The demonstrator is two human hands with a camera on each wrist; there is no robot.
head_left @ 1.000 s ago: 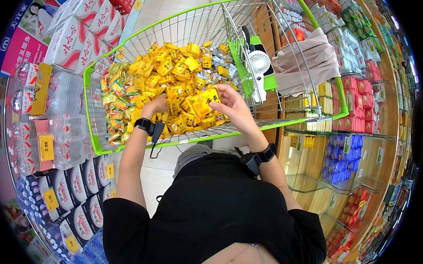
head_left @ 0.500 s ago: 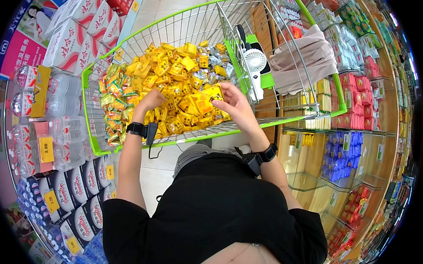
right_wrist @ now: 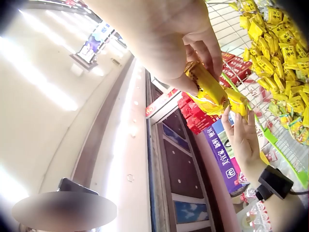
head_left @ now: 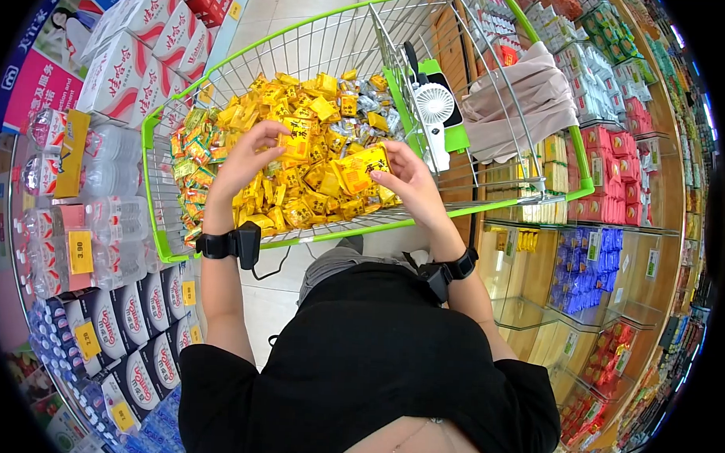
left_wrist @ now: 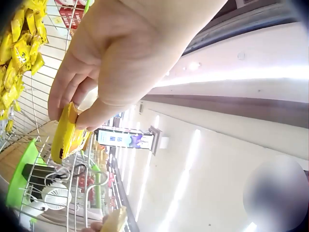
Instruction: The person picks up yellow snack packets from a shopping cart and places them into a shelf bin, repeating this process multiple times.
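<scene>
A metal shopping cart with a green rim [head_left: 305, 26] holds a heap of small yellow snack packets [head_left: 299, 204]. Above the heap, my left hand [head_left: 243, 165] pinches one yellow snack packet [head_left: 297, 141] between thumb and fingers. The left wrist view shows that packet [left_wrist: 66, 135] edge-on at the fingertips. My right hand [head_left: 413, 183] grips yellow snack packets [head_left: 360, 170] over the near side of the heap. In the right wrist view, those packets [right_wrist: 206, 87] sit between thumb and fingers, close to the packet in the left hand [right_wrist: 244, 140].
Green-and-orange packets [head_left: 193, 157] lie at the cart's left end, silver ones [head_left: 365, 107] toward the right. A white handheld fan [head_left: 435, 109] and a beige cloth [head_left: 520, 108] are by the child seat. Bottled water [head_left: 111, 218] stands left; stocked shelves [head_left: 618, 227] rise right.
My left hand has come up out of the heap and now holds a yellow snack packet near the right hand's ones. The right hand stays nearly in place, holding its packets.
</scene>
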